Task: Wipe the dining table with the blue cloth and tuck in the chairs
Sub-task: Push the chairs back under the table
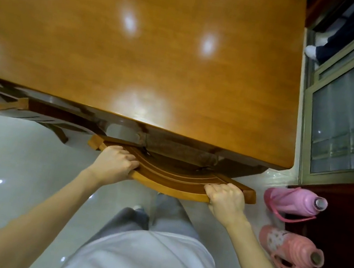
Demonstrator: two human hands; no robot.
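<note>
Here, the chair's top rail [170, 181] is gripped near either end by the left hand [116, 162] and the right hand [226, 199], fingers curled over it, its long axis laid along the dining table's [138, 46] near edge, the seat [175, 151] tucked partly beneath.

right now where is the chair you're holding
In the head view the chair is low centre, its seat under the near edge of the dining table, with the left hand and right hand gripping its curved top rail.

There are one table [138, 46], two chairs [170, 182] at six and nine o'clock, two pink flasks [294, 204] at four, two hands [115, 163].
</note>
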